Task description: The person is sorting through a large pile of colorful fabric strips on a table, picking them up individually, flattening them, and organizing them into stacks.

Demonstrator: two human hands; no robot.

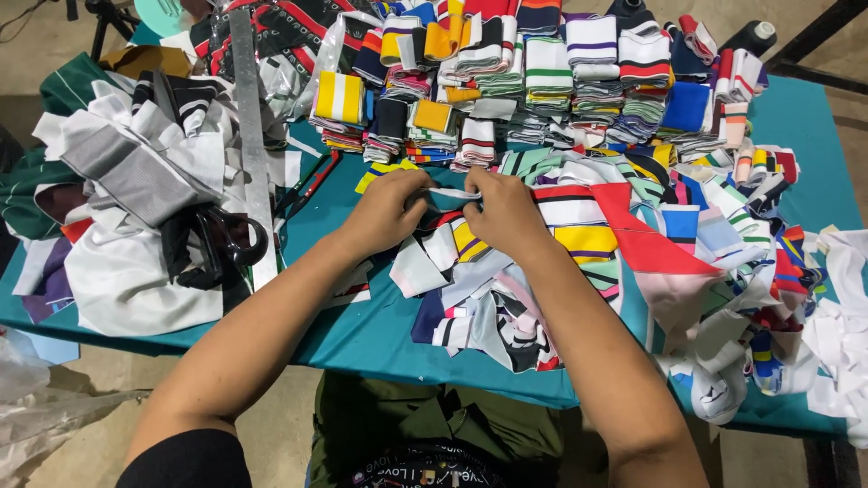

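A narrow white-and-teal knit fabric strip (449,195) is stretched between both hands just above the loose heap of striped cloth pieces (588,244) in the middle of the teal-covered counter (362,330). The left hand (387,211) pinches one end with its fingers curled tight on the strip, and the right hand (502,212) grips the other end the same way, knuckles up, so both sets of fingers are closed narrowly on the fabric with the two hands almost touching. The step in hand looks like sorting or straightening a single piece picked out of the heap; the strip seems partly folded between the thumbs, though the exact fold is hidden by the hands. The next move would likely call for keeping the piece flat and its edges even while it is lifted clear of the tangled pieces underneath, which lie touching it. Behind the hands stand folded stacks of striped ribbed bands (542,81) in neat rows. To the left lie a long metal ruler (253,145), black-handled scissors (221,237) and a pile of white and grey cloth (136,172).
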